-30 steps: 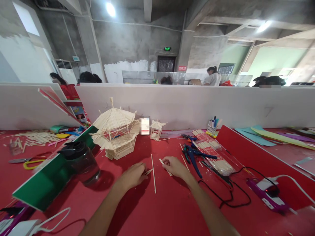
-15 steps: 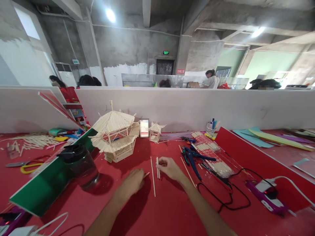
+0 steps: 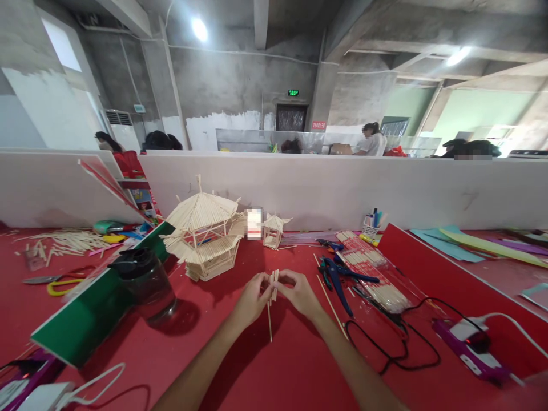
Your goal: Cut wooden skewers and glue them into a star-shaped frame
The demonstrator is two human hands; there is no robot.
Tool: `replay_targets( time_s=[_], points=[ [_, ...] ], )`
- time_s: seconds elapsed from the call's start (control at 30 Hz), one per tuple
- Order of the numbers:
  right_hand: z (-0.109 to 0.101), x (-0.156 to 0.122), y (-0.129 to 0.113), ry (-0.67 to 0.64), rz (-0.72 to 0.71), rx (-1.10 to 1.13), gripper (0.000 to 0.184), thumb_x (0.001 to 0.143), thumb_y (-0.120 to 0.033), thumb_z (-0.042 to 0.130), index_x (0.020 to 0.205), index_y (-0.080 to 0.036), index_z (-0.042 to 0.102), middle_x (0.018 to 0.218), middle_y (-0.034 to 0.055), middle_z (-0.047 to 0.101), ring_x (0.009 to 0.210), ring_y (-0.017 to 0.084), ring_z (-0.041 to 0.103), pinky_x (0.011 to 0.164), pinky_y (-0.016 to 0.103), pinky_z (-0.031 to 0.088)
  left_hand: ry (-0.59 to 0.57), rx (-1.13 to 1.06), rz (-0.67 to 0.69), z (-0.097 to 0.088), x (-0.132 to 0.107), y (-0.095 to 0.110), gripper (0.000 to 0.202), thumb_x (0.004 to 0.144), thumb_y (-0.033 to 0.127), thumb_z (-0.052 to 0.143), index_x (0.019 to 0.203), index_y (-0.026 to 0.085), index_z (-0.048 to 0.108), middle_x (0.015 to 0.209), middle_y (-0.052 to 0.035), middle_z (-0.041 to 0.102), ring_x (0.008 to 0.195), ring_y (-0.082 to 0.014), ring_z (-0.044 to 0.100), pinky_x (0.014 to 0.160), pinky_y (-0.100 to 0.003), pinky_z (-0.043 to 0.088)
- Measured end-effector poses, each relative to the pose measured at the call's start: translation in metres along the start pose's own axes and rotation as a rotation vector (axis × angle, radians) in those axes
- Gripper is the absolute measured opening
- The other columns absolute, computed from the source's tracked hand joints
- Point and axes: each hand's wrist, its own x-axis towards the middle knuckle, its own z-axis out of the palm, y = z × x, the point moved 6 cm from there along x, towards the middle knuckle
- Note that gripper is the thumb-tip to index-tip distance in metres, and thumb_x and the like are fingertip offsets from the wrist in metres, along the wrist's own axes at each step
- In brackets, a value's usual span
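Note:
Both hands meet over the red tabletop [image 3: 295,365] around a small bunch of short wooden sticks [image 3: 275,277]. My left hand [image 3: 252,298] pinches the bunch from the left, while my right hand [image 3: 298,290] grips it from the right; both are closed. The fingers partly cover the sticks, which point roughly away from me. Beneath the hands lies a longer wooden stick [image 3: 270,326], its upper end hidden. Beyond them stands a large pavilion model [image 3: 205,208] built of sticks, with a smaller pavilion model [image 3: 273,233] to its right.
To the left are a dark water bottle [image 3: 143,285], a green board [image 3: 85,325] and scissors [image 3: 64,286]. On the right lie blue-handled cutters [image 3: 338,288], bagged sticks [image 3: 387,297], a black cable [image 3: 411,362] and a purple power strip [image 3: 471,351]. A white partition [image 3: 321,188] runs behind.
My left hand has moved right and up from the table to join my right hand at the sticks. The short sticks are now gathered between both hands. The view has shifted slightly.

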Motion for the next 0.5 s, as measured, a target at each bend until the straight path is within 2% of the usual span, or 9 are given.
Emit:
replay_targets(
  time_s=[0.17, 0.27, 0.33, 0.4, 0.5],
  points=[
    [-0.032, 0.005, 0.005, 0.128, -0.034, -0.112, 0.022, 0.080, -0.039, 0.068, 0.080, -0.018, 0.070, 0.081, 0.0051, 0.072, 0.078, 0.021, 0.066, 0.077, 0.032, 0.051, -0.028, 0.032, 0.073, 0.017, 0.026, 0.005, 0.026, 0.093, 0.040, 0.050, 0.085, 0.018, 0.060, 0.084, -0.0051, 0.069, 0.076, -0.0188, 0.064, 0.073, -0.029, 0.048],
    [-0.045, 0.007, 0.016, 0.185, -0.042, -0.134, 0.023, 0.079, -0.041, 0.068, 0.079, -0.018, 0.069, 0.080, 0.0055, 0.071, 0.078, 0.021, 0.065, 0.077, 0.032, 0.051, -0.062, 0.018, 0.097, 0.027, 0.040, 0.001, 0.024, 0.092, 0.041, 0.053, 0.087, 0.019, 0.060, 0.080, -0.0037, 0.071, 0.075, -0.0186, 0.066, 0.072, -0.027, 0.048],
    [-0.046, 0.008, 0.025, 0.174, -0.037, -0.146, 0.021, 0.078, -0.039, 0.068, 0.075, -0.018, 0.068, 0.077, 0.0047, 0.070, 0.076, 0.020, 0.064, 0.076, 0.031, 0.051, -0.076, -0.035, 0.087, 0.033, 0.044, -0.007, 0.021, 0.090, 0.039, 0.057, 0.101, 0.020, 0.057, 0.082, -0.0026, 0.072, 0.077, -0.0185, 0.068, 0.073, -0.027, 0.049],
    [-0.044, 0.008, 0.033, 0.136, -0.022, -0.139, 0.019, 0.078, -0.037, 0.067, 0.074, -0.018, 0.068, 0.074, 0.0034, 0.070, 0.073, 0.019, 0.063, 0.074, 0.030, 0.050, -0.078, -0.052, 0.060, 0.037, 0.045, -0.016, 0.029, 0.088, 0.034, 0.060, 0.113, 0.022, 0.053, 0.085, -0.0020, 0.073, 0.080, -0.0187, 0.069, 0.075, -0.027, 0.049],
    [-0.040, 0.008, 0.037, 0.076, -0.009, -0.119, 0.018, 0.079, -0.034, 0.064, 0.072, -0.018, 0.068, 0.071, 0.0019, 0.069, 0.070, 0.018, 0.063, 0.072, 0.029, 0.049, -0.097, 0.009, 0.038, 0.041, 0.043, -0.027, 0.027, 0.087, 0.031, 0.061, 0.112, 0.023, 0.054, 0.086, -0.0016, 0.074, 0.082, -0.0194, 0.070, 0.074, -0.027, 0.048]
  ],
)
